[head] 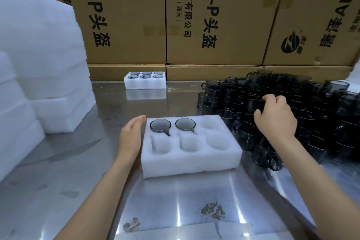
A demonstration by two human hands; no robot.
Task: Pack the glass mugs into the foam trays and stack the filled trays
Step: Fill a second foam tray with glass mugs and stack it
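**Third mug being fetched for the near tray**

Nearest, the foam tray (pixel 191 154) on the counter (pixel 175 210) holds two glass mugs (pixel 160 125) in its far row; four pockets are bare. Left of it the left hand (pixel 131 138) rests flat-fingered. Right of it the right hand (pixel 274 117) curls into the mug pile (pixel 292 107), seemingly not yet gripping. Next: lift one out cleanly.

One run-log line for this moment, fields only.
near tray: two mugs in | far tray: full | left hand: flat against near tray | right hand: reaching into mug pile
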